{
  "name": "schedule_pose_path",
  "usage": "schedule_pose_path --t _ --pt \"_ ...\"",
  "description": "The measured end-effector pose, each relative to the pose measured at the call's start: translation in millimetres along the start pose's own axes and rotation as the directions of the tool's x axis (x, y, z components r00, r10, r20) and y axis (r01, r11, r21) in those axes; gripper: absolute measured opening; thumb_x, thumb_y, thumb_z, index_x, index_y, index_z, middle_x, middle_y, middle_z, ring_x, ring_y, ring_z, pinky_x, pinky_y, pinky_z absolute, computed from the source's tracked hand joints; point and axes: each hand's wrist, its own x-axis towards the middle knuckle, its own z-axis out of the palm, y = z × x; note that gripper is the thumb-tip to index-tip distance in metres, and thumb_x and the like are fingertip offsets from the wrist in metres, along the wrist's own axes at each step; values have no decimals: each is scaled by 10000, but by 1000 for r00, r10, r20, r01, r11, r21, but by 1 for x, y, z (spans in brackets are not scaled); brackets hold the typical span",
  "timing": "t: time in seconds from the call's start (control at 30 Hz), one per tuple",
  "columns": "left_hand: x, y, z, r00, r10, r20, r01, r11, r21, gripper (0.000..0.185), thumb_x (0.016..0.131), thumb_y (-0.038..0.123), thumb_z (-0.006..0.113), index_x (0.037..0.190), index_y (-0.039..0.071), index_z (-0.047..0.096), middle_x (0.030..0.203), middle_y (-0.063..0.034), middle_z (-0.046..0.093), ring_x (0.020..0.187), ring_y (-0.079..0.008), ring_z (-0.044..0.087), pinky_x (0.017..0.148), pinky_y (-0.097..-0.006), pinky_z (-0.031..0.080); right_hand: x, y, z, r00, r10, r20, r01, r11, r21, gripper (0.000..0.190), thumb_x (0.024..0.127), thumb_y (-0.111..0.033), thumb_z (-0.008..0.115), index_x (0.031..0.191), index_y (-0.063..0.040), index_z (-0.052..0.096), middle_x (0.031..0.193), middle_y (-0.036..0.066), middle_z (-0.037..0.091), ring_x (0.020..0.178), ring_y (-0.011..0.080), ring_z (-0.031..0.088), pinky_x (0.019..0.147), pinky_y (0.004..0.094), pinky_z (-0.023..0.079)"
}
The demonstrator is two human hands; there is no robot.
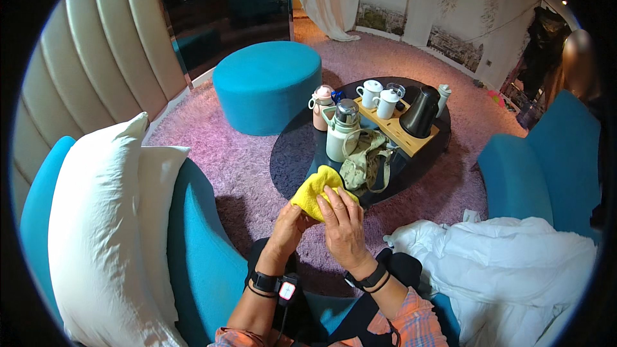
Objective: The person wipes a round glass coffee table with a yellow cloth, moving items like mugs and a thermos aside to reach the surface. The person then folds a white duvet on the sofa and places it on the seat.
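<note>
A yellow cloth point(308, 196) is held between my two hands above the near edge of a dark oval glass table point(294, 164). My left hand point(287, 231) grips its lower left corner, with the thumb hidden. The fingers of my right hand point(343, 226) press on the cloth's right side. Just beyond the cloth, a camouflage fabric bag point(364, 161) with straps lies on the table. Beside it stands a pale green flask point(341, 137) with a shiny metal top. A pink bottle point(322, 111) is behind the flask.
A bamboo tray point(414, 144) carries two white lidded mugs point(385, 105) and a black kettle-like vessel point(420, 113). A blue ottoman point(267, 86) is past the table. White pillows point(99, 231) lean at left; a white duvet point(501, 260) lies at right near a blue chair point(554, 164). A person point(576, 72) is at far right.
</note>
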Motion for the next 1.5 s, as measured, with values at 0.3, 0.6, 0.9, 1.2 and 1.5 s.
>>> schedule_pose_path --t 0.3,0.6,0.9,1.2,1.5 --pt "136 -31 -79 941 -19 -338 228 773 591 503 953 4 661 1443 5 547 1244 -181 697 1141 -243 680 1001 -359 543 -5 101 135 883 30 468 -101 987 126 538 947 -5 521 1482 -32 576 1547 189 516 1470 443 437 1171 510 437" --pt "168 -54 -90 892 419 169 -181 -11 983 305 879 -26 685 1179 28 679 1166 -181 682 1089 -435 649 962 -505 511 41 142 206 956 7 292 -56 986 158 453 982 -82 573 1420 31 599 1505 213 549 1466 405 437 1206 528 360" --pt "156 -51 -103 953 296 65 -71 10 997 315 998 118 662 1291 1 678 1283 -226 682 1185 -416 640 1050 -488 486 49 127 193 938 37 344 -66 995 74 346 893 -32 595 1203 53 722 1522 215 531 1498 392 405 1256 526 274" --pt "156 -64 -86 983 185 9 44 -282 958 436 983 252 698 1411 178 666 1397 -167 573 1360 -374 536 1231 -667 247 15 121 126 902 69 425 -199 942 269 439 960 -56 652 1379 51 580 1495 245 490 1400 422 497 1120 449 492" --pt "165 -64 -90 995 102 -6 30 -232 972 482 900 76 676 1367 189 702 1425 -172 544 1432 -363 491 1248 -716 187 5 165 96 849 373 373 -388 921 -39 472 986 -112 666 1425 26 560 1403 222 579 1213 425 650 1002 470 562"
